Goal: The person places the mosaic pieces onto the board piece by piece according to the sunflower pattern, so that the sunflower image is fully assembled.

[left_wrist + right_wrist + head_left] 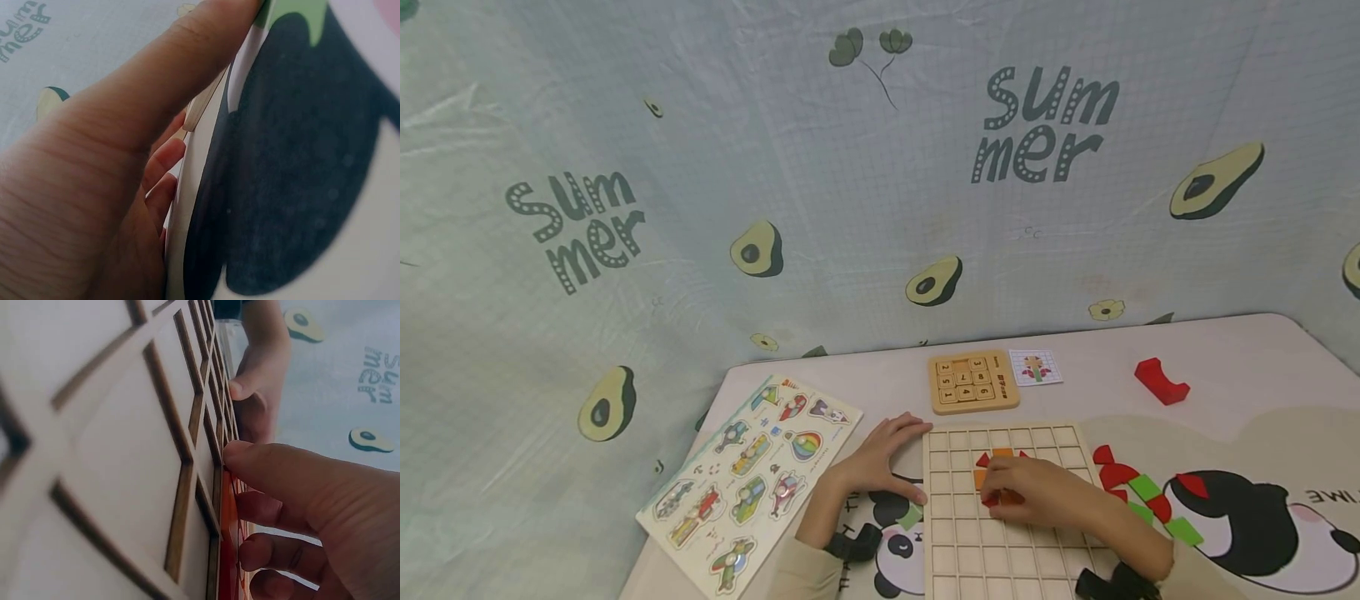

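A pale wooden grid board [1000, 550] [119, 456] lies on the table in front of me. A few red and orange tiles [1000, 455] sit in its upper cells. My right hand [996, 493] [250, 487] rests on the board and pinches a red tile [992, 501] [227, 540] between thumb and fingers, low against a cell. My left hand [901, 460] [125, 162] [259, 381] lies flat against the board's left edge [195, 114], with its fingers reaching to the top left corner and its thumb along the side.
Loose red and green tiles [1138, 487] lie right of the board on a panda mat [1247, 517] [300, 156]. Behind are a wooden number puzzle [973, 382], a small pattern card [1035, 367] and a red block [1161, 381]. A picture peg puzzle [748, 479] lies left. An avocado-print cloth hangs behind.
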The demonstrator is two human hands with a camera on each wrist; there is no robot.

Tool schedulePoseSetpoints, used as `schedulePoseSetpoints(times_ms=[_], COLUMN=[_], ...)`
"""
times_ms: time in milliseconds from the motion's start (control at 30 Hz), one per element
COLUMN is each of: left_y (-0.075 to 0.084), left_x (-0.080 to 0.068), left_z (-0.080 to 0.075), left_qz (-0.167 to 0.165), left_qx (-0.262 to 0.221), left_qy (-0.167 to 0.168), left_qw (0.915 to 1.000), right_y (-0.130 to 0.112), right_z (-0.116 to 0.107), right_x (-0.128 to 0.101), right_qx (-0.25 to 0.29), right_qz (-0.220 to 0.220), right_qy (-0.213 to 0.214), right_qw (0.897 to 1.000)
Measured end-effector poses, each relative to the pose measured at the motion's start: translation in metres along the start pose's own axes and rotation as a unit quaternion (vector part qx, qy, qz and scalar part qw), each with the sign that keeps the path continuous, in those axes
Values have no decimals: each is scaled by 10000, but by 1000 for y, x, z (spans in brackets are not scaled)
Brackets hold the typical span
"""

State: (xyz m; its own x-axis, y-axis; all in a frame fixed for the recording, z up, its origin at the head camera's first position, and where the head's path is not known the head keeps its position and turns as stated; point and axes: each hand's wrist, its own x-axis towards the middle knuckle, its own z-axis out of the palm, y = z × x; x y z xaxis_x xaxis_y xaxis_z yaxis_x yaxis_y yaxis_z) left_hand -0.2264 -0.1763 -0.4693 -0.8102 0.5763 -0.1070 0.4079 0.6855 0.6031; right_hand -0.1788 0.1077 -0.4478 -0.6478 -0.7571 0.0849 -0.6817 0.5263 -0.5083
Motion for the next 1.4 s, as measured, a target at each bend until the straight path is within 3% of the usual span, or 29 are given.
schedulePoseSetpoints(times_ms=[533, 833, 1100, 1400], left_y=[-1, -2, -1, -2], left_x=[1, 1, 1, 1], left_z=[2, 1, 0, 1], left_qz=[8, 36, 21, 36], left_qx=[-18, -22, 11, -9], left_qy=[9, 3, -9, 4], left_qw=[10000, 10000, 10000, 10000], right_y=[1, 7, 14, 15], right_z=[3, -6, -16, -17], right_x=[-2, -9, -21, -25], right_qx=[-256, -190, -259, 30], right_qz=[-35, 272, 376, 578], right_qy=[228, 381, 146, 120], right_qw=[9994, 9987, 9989, 9982])
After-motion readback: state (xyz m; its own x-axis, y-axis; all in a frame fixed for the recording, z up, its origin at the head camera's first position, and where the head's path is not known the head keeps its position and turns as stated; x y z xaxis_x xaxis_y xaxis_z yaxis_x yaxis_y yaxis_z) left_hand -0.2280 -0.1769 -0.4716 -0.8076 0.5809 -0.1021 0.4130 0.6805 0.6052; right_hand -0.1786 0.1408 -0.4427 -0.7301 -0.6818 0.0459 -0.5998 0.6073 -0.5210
